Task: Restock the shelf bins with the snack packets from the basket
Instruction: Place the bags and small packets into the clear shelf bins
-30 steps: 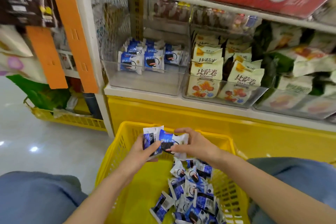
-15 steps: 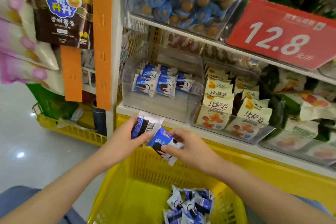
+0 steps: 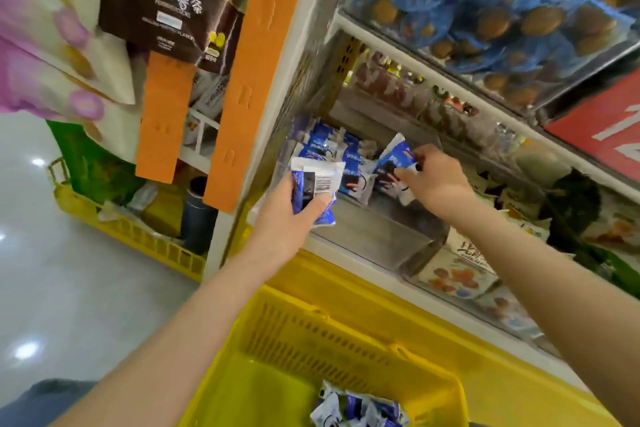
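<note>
Yellow plastic forms the basket point(image 3: 311, 340) at the bottom of the view; its perforated rim sits just below the shelf edge. One basket is in use; a second yellow basket point(image 3: 131, 232) stands on the floor to the left, well apart.

Blue-and-white snack packets occupy four places:
- a loose pile point(image 3: 356, 409) in the basket, cut off by the frame edge, so it cannot be counted;
- the left hand point(image 3: 294, 208), whose fingers and thumb are curled round a held packet point(image 3: 317, 180) with its barcode facing the camera; whether more lie behind it cannot be told;
- the right hand point(image 3: 436, 177), whose fingertips pinch one raised packet point(image 3: 394, 159) above the bin;
- several stocked packets point(image 3: 325, 146) standing at the back of the clear bin point(image 3: 381, 236), too blurred to count.

Both hands are over the bin's open top. The bin's front half shows bare floor.

Two orange strips point(image 3: 256, 73) hang left of the shelf upright. An upper bin point(image 3: 485, 10) of blue-wrapped round snacks overhangs the work area. One red price sign point(image 3: 602, 135) sits at the right. A neighbouring bin point(image 3: 460, 270) adjoins the clear bin.
</note>
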Motion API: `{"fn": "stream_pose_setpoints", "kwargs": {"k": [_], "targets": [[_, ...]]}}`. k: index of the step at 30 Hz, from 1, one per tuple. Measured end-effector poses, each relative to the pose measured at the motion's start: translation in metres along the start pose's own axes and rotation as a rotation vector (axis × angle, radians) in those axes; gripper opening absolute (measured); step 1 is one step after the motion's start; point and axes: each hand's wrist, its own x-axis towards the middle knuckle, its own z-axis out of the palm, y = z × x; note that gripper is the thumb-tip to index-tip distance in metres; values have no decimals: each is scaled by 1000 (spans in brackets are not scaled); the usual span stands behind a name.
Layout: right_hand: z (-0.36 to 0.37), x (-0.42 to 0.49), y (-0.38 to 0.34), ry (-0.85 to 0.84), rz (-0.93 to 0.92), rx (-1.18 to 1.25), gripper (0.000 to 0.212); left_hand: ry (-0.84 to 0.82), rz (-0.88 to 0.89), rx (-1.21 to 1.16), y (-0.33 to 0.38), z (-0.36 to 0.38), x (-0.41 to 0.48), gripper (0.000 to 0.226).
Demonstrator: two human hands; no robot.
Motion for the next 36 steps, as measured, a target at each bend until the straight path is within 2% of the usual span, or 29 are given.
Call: {"fn": "stream_pose_setpoints", "kwargs": {"k": [3,8,11,16,20,22,29,33,36], "targets": [[17,27,8,-69,11,-217,41,36,3,-33,-2,-4,9,39],[49,53,14,-146,54,-402,39,65,-1,-96,-2,-10,22,34],[61,65,19,-174,54,-438,37,68,-31,-165,-4,-14,29,33],[71,82,23,-251,-24,-319,38,45,-40,-229,-9,-15,32,29],[72,87,21,-214,-105,-487,42,54,-43,-229,-13,-16,34,28],[72,87,20,-211,-90,-496,44,51,-40,-217,-13,-16,34,27],[54,65,9,-97,-101,-317,44,-34,-63,-200,-3,-18,26,25],[31,13,-20,87,-222,192,23,-120,-132,-188,4,-16,16,15],[18,-37,-41,-7,-229,439,19,-164,-193,-144,9,-9,8,10]]}}
